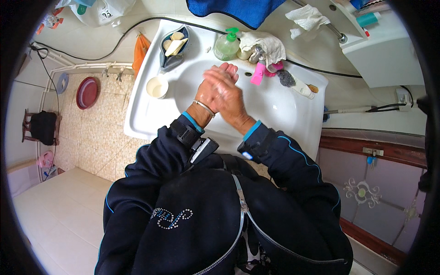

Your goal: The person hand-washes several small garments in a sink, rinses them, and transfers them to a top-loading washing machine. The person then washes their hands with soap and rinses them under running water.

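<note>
Over the white washbasin (282, 113), my hands are pressed together, wet and a little blurred by motion. My left hand (206, 90), with a silver bangle at its wrist, is underneath, palm turned towards the other. Across that palm lies my right hand (229, 95), fingers extended. No object shows between them. Behind my hands stands a pump bottle of green liquid soap (224, 48). To its right, a pink spout attachment (257, 73) hangs from the tap, which a white cloth (264, 43) partly covers. Whether water runs is not visible.
A leaf-shaped soap dish (168, 63) holds several soap pieces (176, 47). Below it stands a white cup (157, 88). A grey scrubber (286, 78), a white tube (303, 90) and a brush (312, 88) lie on the right rim. A black cable (118, 44) runs behind.
</note>
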The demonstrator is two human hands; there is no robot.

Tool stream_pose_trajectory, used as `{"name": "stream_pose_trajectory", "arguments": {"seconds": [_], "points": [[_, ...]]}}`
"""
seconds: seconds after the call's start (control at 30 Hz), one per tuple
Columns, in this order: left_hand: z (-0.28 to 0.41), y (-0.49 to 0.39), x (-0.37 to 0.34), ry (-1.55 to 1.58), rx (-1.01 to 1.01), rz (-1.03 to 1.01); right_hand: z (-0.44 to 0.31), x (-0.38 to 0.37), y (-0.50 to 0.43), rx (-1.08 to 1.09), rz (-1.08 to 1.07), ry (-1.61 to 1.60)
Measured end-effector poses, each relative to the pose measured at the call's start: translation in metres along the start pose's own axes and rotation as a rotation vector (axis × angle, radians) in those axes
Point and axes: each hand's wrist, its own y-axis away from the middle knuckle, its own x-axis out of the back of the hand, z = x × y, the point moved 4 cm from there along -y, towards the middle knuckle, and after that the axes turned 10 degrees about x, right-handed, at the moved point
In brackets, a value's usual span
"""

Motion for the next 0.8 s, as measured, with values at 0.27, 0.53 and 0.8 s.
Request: {"name": "stream_pose_trajectory", "arguments": {"seconds": [0.27,0.53,0.8], "points": [[-0.006,-0.007,-0.007,-0.096,0.168,0.053,0.007,-0.001,-0.011,-0.075,0.018,-0.006],[-0.006,-0.015,-0.005,0.11,0.332,0.264,0.011,0.0,-0.017,-0.154,0.075,0.001],[-0.013,-0.01,-0.002,0.129,0.324,0.234,0.01,0.011,-0.017,-0.249,0.153,-0.069]]}}
